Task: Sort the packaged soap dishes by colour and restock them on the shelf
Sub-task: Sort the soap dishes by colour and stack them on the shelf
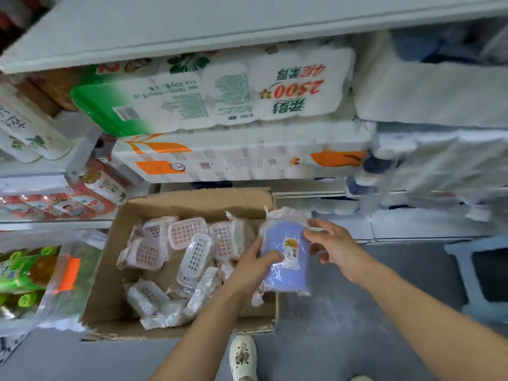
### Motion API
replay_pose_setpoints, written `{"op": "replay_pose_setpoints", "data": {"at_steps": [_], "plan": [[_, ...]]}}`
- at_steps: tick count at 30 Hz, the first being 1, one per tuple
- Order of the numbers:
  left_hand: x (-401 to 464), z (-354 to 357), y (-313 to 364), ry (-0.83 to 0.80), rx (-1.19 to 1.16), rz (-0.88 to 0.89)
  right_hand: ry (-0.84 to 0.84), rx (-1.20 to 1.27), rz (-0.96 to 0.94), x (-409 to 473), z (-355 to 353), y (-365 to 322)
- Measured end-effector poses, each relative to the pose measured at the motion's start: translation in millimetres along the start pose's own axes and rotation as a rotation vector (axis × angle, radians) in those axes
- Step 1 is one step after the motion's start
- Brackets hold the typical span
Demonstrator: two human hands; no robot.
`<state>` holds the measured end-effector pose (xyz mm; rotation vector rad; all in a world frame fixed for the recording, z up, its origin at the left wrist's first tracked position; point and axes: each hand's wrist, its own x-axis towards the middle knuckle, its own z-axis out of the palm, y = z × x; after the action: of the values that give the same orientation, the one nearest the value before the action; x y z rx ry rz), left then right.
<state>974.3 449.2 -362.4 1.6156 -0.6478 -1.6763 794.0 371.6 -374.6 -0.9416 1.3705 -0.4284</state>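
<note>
Both hands pinch the light, crinkly, slippery plastic-wrapped blue soap dish [286,259]: left grip [258,266] low, right grip [328,243] high; stiff edges hold best

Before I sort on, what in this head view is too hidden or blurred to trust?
- Blue soap dish pack: label print too small to read; edges covered by left hand and right hand.
- Cardboard box: lower packs buried under upper ones.
- Top-right shelf items: blurred.

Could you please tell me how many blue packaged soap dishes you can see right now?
1. The blue soap dish is held by the left hand and right hand over the cardboard box. Others could lie hidden under the pale ones.
</note>
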Motion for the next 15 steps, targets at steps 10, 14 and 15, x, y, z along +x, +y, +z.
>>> {"op": "replay_pose_setpoints", "data": {"at_steps": [10,14,15], "plan": [[16,270,25,-0.245,-0.015,-0.032,0.112,0.155,-0.101,-99,-256,32],[21,383,35,-0.376,0.104,-0.021,0.239,0.198,-0.14,-134,-346,54],[24,408,36,-0.4,0.13,-0.015,0.263,0.225,-0.154,-142,-365,60]]}}
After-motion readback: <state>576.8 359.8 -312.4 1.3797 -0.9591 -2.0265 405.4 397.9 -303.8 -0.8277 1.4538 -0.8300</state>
